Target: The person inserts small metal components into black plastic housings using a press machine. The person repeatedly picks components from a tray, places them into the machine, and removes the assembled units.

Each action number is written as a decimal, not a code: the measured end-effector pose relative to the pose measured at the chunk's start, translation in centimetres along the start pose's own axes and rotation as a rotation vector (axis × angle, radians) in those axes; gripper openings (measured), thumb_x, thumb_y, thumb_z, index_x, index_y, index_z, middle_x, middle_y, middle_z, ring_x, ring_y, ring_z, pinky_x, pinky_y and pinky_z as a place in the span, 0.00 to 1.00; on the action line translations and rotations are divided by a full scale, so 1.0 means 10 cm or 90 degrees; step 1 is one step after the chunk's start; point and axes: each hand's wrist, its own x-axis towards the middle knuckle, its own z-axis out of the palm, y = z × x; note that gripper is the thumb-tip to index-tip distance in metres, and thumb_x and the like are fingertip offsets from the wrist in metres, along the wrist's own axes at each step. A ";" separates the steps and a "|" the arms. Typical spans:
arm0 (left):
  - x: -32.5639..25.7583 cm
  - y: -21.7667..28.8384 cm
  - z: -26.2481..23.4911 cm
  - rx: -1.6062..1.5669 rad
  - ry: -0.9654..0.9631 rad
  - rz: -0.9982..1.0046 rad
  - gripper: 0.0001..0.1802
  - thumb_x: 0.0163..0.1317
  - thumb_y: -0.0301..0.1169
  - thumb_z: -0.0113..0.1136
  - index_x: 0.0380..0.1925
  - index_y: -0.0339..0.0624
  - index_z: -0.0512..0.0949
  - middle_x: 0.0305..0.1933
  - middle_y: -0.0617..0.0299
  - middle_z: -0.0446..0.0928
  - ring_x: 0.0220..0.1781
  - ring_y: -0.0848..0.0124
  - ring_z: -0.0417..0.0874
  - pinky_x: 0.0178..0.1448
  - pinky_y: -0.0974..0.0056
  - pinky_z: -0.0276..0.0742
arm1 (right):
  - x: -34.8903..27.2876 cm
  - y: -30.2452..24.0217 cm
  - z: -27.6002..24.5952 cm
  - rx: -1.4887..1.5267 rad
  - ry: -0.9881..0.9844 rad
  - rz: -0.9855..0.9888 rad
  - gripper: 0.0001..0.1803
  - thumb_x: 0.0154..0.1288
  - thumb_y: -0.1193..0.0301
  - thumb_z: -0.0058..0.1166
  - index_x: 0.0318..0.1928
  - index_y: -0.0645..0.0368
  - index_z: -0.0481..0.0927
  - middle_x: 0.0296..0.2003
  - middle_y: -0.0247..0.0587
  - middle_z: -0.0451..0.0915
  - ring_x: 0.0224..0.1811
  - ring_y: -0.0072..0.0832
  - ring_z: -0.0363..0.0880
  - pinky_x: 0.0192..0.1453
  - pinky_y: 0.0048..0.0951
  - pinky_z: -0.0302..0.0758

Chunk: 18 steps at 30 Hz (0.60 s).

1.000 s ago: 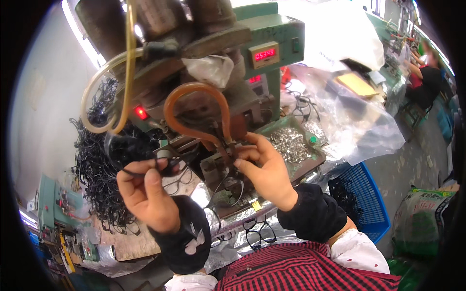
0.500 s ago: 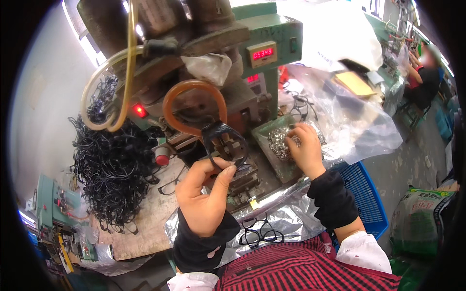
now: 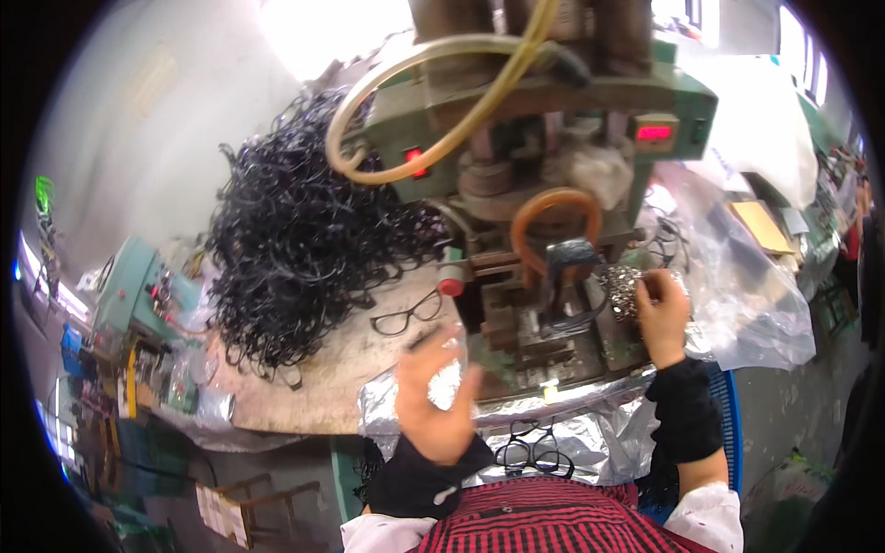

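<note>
My left hand hovers, blurred, over the near edge of the bench with its fingers spread and nothing in it. My right hand reaches into a tray of small shiny metal parts. Its fingertips are curled among them, and I cannot tell whether they hold one. A black eyeglass frame sits on the fixture of the green press machine, below an orange ring and just left of my right hand.
A big tangled heap of black eyeglass frames fills the bench's left side, with a single frame lying beside it. More frames rest on crinkled foil near my body. Clear plastic bags are at the right, and a blue crate below them.
My left hand has let go of the black frame, which now sits on the machine, and has pulled back toward me with its fingers spread. My right hand stays at the parts tray.
</note>
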 end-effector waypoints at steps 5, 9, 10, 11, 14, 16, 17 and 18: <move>0.58 -0.76 -0.43 0.126 0.019 -0.182 0.05 0.59 0.22 0.62 0.36 0.38 0.80 0.46 0.57 0.81 0.45 0.68 0.81 0.45 0.65 0.75 | -0.06 0.03 -0.14 0.086 -0.036 0.050 0.07 0.62 0.79 0.60 0.40 0.64 0.80 0.32 0.41 0.83 0.35 0.26 0.82 0.43 0.26 0.76; 0.50 -1.89 -0.39 0.393 -0.227 -0.371 0.18 0.66 0.42 0.59 0.40 0.36 0.80 0.35 0.46 0.83 0.34 0.55 0.87 0.40 0.56 0.80 | -0.02 -0.24 0.11 0.146 -0.070 0.006 0.07 0.63 0.77 0.58 0.42 0.64 0.82 0.35 0.43 0.85 0.38 0.29 0.83 0.46 0.27 0.76; 0.33 -2.24 -0.29 0.453 -0.256 -0.393 0.20 0.66 0.46 0.56 0.41 0.38 0.80 0.37 0.43 0.83 0.38 0.50 0.85 0.44 0.52 0.79 | -0.05 -0.20 0.17 0.154 -0.073 0.018 0.07 0.63 0.77 0.59 0.42 0.64 0.82 0.35 0.43 0.84 0.38 0.30 0.83 0.46 0.28 0.76; 0.23 -2.45 -0.08 0.502 -0.298 -0.405 0.23 0.67 0.50 0.53 0.42 0.40 0.79 0.38 0.39 0.82 0.42 0.44 0.84 0.48 0.49 0.78 | -0.07 -0.13 0.13 0.150 -0.063 0.037 0.07 0.63 0.77 0.59 0.42 0.64 0.82 0.34 0.43 0.84 0.37 0.31 0.83 0.45 0.28 0.76; 0.10 -2.09 0.08 0.505 -0.196 -0.447 0.27 0.69 0.55 0.47 0.40 0.40 0.78 0.36 0.42 0.83 0.43 0.41 0.82 0.48 0.44 0.75 | -0.29 -0.11 -0.18 0.018 -0.011 -0.011 0.05 0.64 0.78 0.57 0.40 0.65 0.81 0.37 0.42 0.83 0.41 0.29 0.81 0.48 0.27 0.75; -0.02 -2.10 -0.03 0.380 -0.099 -0.409 0.19 0.68 0.47 0.55 0.37 0.40 0.76 0.30 0.46 0.82 0.33 0.49 0.83 0.40 0.52 0.77 | -0.47 -0.05 -0.46 -0.028 0.045 -0.040 0.05 0.64 0.79 0.57 0.40 0.65 0.81 0.39 0.42 0.82 0.44 0.30 0.81 0.51 0.28 0.74; -0.08 -2.09 -0.11 0.302 -0.042 -0.377 0.15 0.67 0.42 0.58 0.37 0.40 0.75 0.27 0.49 0.81 0.30 0.54 0.83 0.37 0.56 0.77 | -0.55 0.02 -0.57 -0.019 0.074 -0.035 0.05 0.64 0.79 0.57 0.40 0.66 0.82 0.39 0.42 0.82 0.44 0.30 0.80 0.52 0.28 0.74; -0.26 -2.35 -0.21 0.131 0.017 -0.364 0.07 0.69 0.30 0.58 0.37 0.40 0.71 0.25 0.58 0.79 0.23 0.73 0.79 0.28 0.69 0.72 | -0.62 0.09 -0.66 -0.007 0.085 0.009 0.06 0.63 0.81 0.56 0.41 0.66 0.82 0.39 0.40 0.83 0.43 0.28 0.80 0.52 0.27 0.74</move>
